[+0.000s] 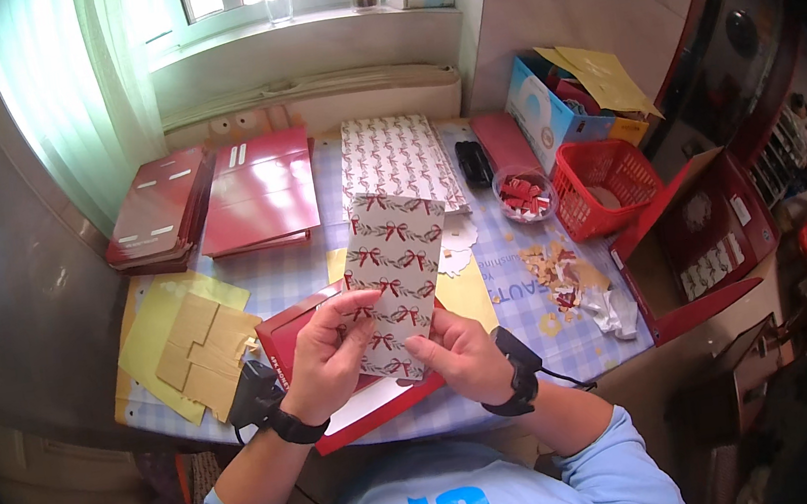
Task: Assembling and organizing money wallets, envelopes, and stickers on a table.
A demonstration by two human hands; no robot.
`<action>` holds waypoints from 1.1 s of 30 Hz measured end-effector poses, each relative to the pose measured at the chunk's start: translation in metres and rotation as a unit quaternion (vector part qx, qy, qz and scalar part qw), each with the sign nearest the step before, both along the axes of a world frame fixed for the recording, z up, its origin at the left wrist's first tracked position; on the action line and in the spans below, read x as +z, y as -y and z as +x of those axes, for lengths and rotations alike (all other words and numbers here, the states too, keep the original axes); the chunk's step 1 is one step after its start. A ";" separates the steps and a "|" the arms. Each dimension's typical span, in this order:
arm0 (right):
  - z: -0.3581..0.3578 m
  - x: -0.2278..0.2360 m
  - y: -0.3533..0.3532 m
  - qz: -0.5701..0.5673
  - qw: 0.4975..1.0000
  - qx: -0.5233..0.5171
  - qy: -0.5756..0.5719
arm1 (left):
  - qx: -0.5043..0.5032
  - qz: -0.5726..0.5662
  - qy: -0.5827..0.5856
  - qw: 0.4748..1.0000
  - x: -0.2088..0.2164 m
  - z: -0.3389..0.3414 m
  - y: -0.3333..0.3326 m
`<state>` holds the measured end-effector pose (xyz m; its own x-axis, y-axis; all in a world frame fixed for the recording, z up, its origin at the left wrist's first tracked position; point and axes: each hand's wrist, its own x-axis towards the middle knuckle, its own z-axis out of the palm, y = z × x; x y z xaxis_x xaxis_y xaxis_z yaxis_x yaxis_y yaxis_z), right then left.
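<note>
Both hands hold a tall white card (396, 271) printed with red bows and leafy garlands, raised above the table. My left hand (328, 354) is closed at its left edge, with the fingers partly over the front. At the lower right edge, my right hand (464, 357) grips it, thumb on the front and fingers hidden behind. Below the hands lies a red flat box or folder (294, 324) with a white area, partly covered by my hands and the card. Farther back is a stack of sheets or cards (389, 148) in the same print.
Red folder stacks (260, 191) stand back left, near brown cardboard pieces (209, 351). To the right are a round tub (525, 197) of red pieces, a red basket (605, 172), a blue box (547, 103), paper scraps (567, 272) and an opened red box (696, 251).
</note>
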<state>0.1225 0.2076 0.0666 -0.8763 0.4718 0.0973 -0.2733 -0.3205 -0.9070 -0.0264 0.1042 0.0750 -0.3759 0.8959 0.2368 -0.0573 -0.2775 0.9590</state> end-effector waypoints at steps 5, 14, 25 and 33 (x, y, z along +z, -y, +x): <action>-0.002 0.001 -0.016 0.323 0.927 -0.155 0.108 | 0.215 -0.011 -0.375 0.902 0.003 0.005 0.005; -0.032 0.034 -0.002 0.687 0.702 -0.187 -0.029 | 0.141 0.068 -0.033 0.987 0.016 0.005 -0.002; -0.049 -0.006 -0.211 0.695 0.671 -0.163 0.201 | 0.253 0.009 -0.127 0.959 -0.007 -0.073 -0.012; -0.060 -0.009 -0.233 0.649 0.700 -0.067 0.289 | 0.242 0.005 -0.064 0.968 -0.016 -0.079 -0.016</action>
<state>0.0630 0.4404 0.0576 -0.9026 0.3960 0.1687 0.3107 0.8707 -0.3813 -0.1051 0.1205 0.0588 -0.7178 0.6196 0.3174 0.2006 -0.2524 0.9466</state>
